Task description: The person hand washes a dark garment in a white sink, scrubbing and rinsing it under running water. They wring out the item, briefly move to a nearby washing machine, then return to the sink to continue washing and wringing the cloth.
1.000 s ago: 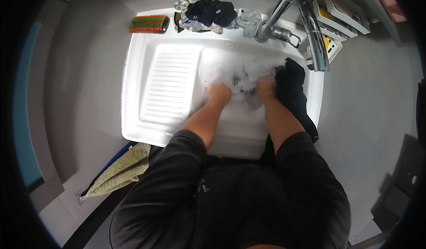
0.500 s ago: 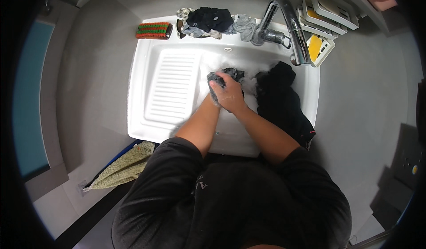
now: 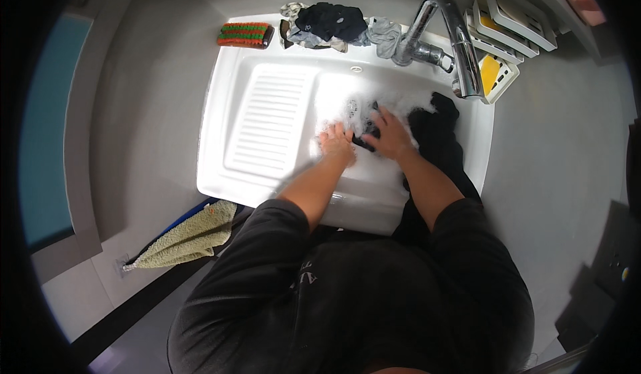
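Note:
Both hands are down in the white sink basin point(image 3: 384, 204), among soap suds point(image 3: 407, 100). My left hand point(image 3: 338, 144) reaches into the foam with its fingers apart and their tips partly covered. Just to its right, my right hand point(image 3: 392, 135) is open, fingers spread at the edge of a soapy black cloth point(image 3: 364, 139). Suds hide most of that cloth. Right of my right hand, a larger black garment point(image 3: 437, 137) lies over the basin's side and front, partly behind my forearm.
A ribbed washboard point(image 3: 270, 117) forms the sink's left part. On the back ledge lie a red-and-green bristled brush point(image 3: 244, 35) and crumpled clothes point(image 3: 330, 24). A chrome faucet point(image 3: 461, 47) arches over the back right, near stacked white soap trays point(image 3: 514, 24). A yellowish towel point(image 3: 190, 237) hangs front left.
My hands were clasped together around a soapy dark cloth. They have since parted and lowered into the suds, and the cloth is down in the foam. The view has shifted slightly.

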Tool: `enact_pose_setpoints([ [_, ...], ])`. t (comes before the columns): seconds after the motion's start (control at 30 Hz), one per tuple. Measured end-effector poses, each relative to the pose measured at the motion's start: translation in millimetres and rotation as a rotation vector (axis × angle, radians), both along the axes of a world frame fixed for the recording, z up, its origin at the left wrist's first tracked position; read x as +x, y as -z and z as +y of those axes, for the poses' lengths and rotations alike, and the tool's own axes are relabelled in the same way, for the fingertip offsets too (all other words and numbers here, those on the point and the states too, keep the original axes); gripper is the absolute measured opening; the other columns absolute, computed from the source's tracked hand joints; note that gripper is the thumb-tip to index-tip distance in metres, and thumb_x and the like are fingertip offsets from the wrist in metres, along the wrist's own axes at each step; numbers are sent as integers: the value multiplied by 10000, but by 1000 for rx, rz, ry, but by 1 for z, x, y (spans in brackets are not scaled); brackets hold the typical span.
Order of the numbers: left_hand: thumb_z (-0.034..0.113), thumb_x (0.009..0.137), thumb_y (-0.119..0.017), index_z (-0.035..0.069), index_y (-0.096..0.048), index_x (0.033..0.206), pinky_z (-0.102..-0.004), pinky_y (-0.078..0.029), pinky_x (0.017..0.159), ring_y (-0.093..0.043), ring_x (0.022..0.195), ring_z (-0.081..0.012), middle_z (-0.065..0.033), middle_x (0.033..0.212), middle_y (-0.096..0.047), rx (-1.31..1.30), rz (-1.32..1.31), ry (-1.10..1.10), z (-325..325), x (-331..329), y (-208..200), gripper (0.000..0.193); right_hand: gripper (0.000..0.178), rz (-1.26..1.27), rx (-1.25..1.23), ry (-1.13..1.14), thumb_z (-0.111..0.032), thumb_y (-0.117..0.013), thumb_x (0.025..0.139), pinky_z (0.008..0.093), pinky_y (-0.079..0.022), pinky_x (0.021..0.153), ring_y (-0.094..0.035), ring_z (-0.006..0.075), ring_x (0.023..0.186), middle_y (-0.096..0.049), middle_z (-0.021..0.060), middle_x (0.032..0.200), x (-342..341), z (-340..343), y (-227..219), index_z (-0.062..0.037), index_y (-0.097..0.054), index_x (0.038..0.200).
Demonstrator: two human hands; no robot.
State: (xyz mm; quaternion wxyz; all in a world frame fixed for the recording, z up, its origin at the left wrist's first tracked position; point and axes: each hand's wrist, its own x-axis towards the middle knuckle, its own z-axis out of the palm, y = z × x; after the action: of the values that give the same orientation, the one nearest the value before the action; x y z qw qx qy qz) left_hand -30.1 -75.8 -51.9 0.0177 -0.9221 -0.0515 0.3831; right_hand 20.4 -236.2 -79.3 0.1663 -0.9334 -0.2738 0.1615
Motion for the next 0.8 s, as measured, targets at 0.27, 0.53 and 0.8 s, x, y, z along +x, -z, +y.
enact_pose_setpoints([
  [0.27, 215, 815, -664, 11, -576, 1164, -417, -491, 946, -610, 1082, -365, -226, 1110, -650, -524, -361, -469, 15, 22, 0, 414, 566, 123, 351, 658, -468, -659, 882, 430, -479, 899, -627, 339, 1025, -679, 201, 1064, 39, 15, 43, 38, -632, 1133],
  [0.53, 409, 759, -810, -67, -622, 963, -329, -532, 700, -685, 776, -217, -170, 847, -697, -941, -665, -922, 118, -24, -125, 550, 573, 430, 703, 368, -486, -705, 837, 387, -491, 840, -662, 292, 934, -704, 190, 999, 57, 116, -136, 46, -675, 1050],
  [0.8, 360, 836, -717, -29, -592, 1197, -386, -508, 883, -631, 1014, -330, -244, 1194, -582, -250, -747, -649, 202, -73, -114, 545, 784, 0, 93, 87, -630, -721, 745, 447, -454, 981, -533, 353, 1181, -586, 212, 1220, 75, 225, -108, 32, -615, 1151],
])
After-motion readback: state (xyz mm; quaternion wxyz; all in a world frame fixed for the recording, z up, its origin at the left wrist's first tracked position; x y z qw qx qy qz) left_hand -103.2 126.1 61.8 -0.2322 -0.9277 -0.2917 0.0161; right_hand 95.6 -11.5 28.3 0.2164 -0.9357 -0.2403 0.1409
